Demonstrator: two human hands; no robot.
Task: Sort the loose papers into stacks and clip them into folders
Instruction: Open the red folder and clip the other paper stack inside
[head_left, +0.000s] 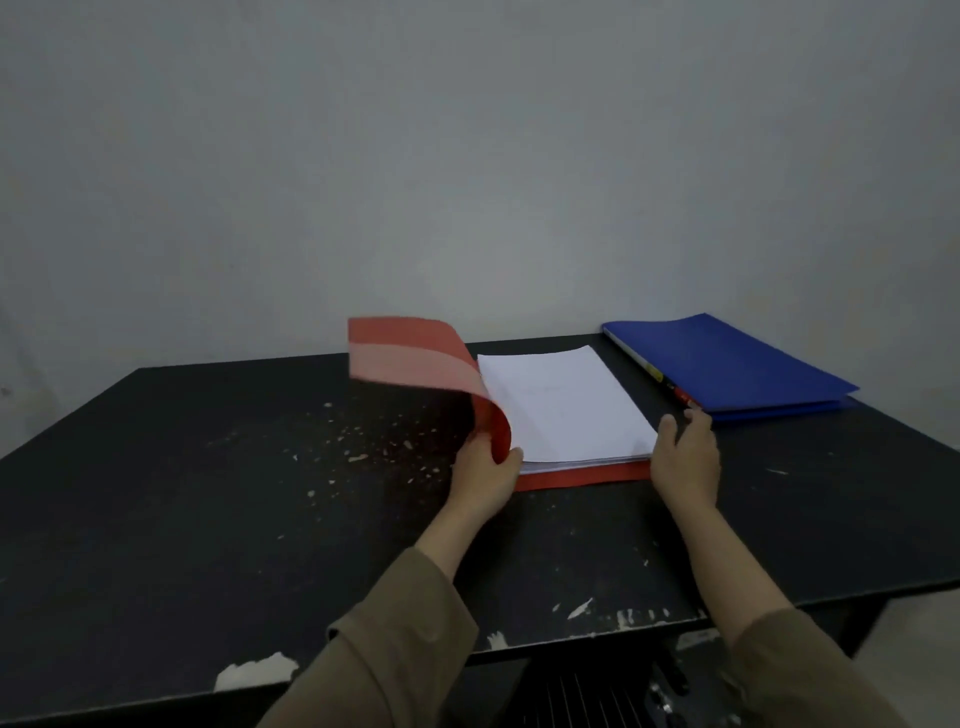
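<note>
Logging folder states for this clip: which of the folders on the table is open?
The red folder between the hands: the left hand holds its cover curled up, baring white papers. The blue folders at far right lie shut.

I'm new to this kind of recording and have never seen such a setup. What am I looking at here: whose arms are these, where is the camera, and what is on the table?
There is no machine here. The one picture comes from a camera worn on a person's head, looking forward and down, so the two sleeved arms reaching in from below are that person's own.

They work at a black table with chipped paint, set against a plain grey wall. On it lies an open red folder with a stack of white papers inside. The left hand grips the folder's red cover, which curves up in the air. The right hand rests at the right edge of the papers, fingers relaxed, gripping nothing.

Farther right lie closed blue folders, stacked one on another.
</note>
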